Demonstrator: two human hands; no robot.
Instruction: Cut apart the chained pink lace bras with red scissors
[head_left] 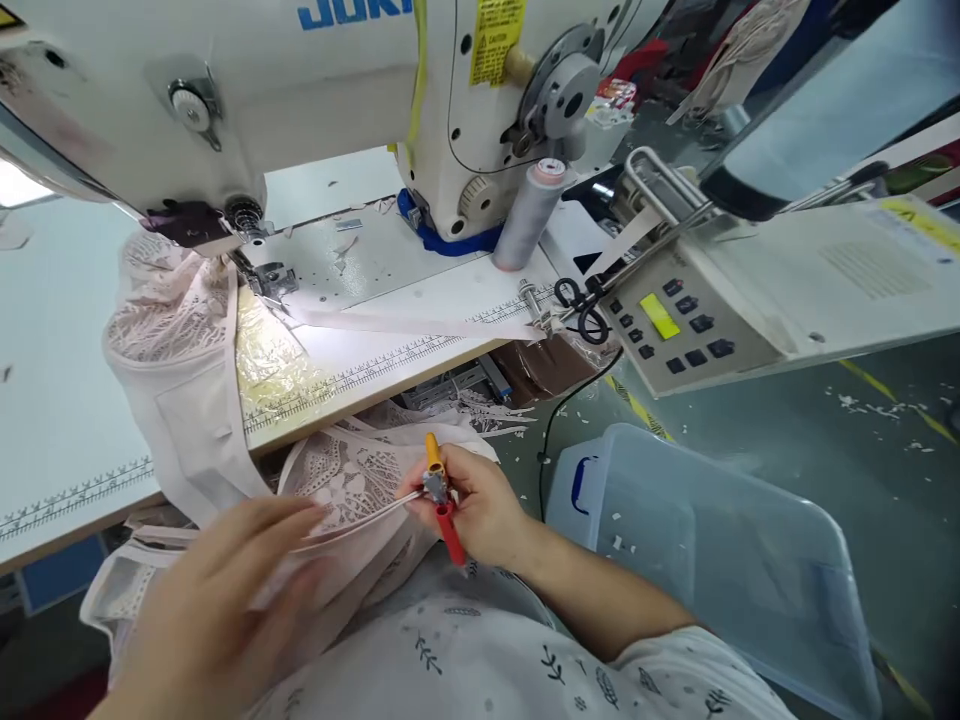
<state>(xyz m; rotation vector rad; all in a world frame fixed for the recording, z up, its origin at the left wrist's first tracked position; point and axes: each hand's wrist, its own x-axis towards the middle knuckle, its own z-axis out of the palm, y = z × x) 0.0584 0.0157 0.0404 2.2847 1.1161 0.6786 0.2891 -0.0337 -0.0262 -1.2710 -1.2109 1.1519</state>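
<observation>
Blue JUKI lettering [352, 12] above pink lace [352, 480]

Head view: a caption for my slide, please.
Right hand holds red-and-yellow tool at pink lace garment; left hand on it.

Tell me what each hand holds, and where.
Right hand grips clippers at their middle. Left hand, blurred, lies on the lace fabric; grip unclear.

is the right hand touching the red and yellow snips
Touching. The head view shows the right hand closed around the red and yellow snips, its fingers wrapped on the handles with no gap between them.
</observation>
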